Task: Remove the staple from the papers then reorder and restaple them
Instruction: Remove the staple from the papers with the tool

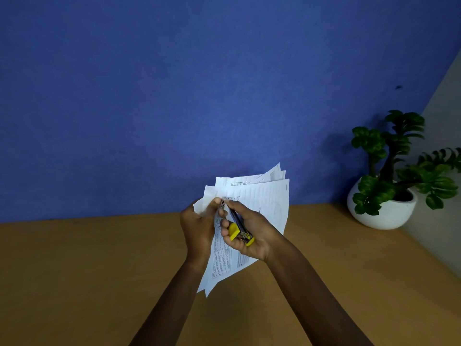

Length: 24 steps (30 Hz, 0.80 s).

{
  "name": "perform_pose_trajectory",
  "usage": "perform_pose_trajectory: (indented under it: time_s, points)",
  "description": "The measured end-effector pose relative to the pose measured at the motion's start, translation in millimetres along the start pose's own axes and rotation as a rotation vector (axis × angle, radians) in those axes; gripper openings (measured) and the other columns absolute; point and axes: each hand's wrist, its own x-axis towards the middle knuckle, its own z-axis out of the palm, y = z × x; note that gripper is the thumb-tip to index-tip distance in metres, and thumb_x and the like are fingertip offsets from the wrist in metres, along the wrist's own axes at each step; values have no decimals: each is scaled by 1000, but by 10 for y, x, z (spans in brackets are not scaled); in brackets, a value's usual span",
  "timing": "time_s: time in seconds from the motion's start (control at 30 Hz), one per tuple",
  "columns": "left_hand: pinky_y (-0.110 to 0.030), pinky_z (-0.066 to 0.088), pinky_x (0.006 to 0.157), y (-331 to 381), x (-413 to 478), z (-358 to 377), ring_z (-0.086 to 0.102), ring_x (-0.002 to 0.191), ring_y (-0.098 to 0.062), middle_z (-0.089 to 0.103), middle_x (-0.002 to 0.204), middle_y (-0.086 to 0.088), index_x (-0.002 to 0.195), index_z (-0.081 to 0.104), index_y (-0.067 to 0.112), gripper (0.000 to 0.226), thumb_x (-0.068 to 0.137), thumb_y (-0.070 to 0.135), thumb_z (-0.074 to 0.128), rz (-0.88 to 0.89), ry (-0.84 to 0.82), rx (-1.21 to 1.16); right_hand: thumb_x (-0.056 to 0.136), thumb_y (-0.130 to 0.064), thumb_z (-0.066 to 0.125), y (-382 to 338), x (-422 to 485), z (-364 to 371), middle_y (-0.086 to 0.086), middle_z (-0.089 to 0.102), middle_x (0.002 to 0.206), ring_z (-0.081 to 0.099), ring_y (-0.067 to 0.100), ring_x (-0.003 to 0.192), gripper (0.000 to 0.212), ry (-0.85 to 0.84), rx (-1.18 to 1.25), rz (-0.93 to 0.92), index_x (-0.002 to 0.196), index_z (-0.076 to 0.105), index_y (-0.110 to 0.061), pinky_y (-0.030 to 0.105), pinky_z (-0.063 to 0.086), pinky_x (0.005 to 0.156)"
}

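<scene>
Gripping sheaf of papers [262, 203] at top-left corner, left hand [199, 226] curled, thumb on front of pages. Right hand [249, 231] wrapped round stapler [238, 227], yellow base toward wrist, metal nose pressed to same corner beside left thumb. Papers fanned, raised above wooden surface [74, 270]. Potted plant [391, 181] at right on surface, well apart. Blue wall [174, 83] behind.

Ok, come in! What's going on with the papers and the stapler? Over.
Left grip holds papers by the corner. Right grip holds stapler, nose at that corner. Nothing in the way.
</scene>
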Motion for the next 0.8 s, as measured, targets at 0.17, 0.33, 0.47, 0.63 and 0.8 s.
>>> perform_pose_trajectory:
  time_s: [0.17,0.33,0.47,0.63,0.8]
  points:
    - [13,31,66,5,-17,-2,47,75,36,50,84,22,79,46,36,49,77,-10,63,64,-10,56,95,-36,45,-3,22,10,2,62,45,61,13,38,37,33,-81,10,71,58,-11,17,50,41]
    - [11,33,63,3,-38,-26,51,72,31,52,78,22,74,49,38,51,78,-11,61,37,-10,70,95,-38,44,-1,56,-11,0,63,45,62,12,40,38,42,-180,-1,71,59,-13,17,51,43]
    - [10,35,66,-6,-38,-31,52,73,30,56,77,25,74,51,31,42,78,-9,62,9,-23,114,96,-39,42,12,79,-19,-1,63,44,62,13,39,39,53,-246,-11,72,58,-13,18,51,43]
    - [-12,48,59,-13,-34,-89,62,64,5,65,57,24,63,56,39,37,80,7,66,-106,-47,147,98,-40,37,-50,93,-265,-2,60,40,61,14,39,41,210,-235,-103,72,52,-12,26,51,50]
    - [1,44,52,40,28,-74,59,68,4,59,75,23,67,54,38,38,80,4,65,-191,-18,64,97,-36,40,-21,-22,-265,-1,68,48,66,13,43,31,68,-422,-160,81,55,-15,22,55,47]
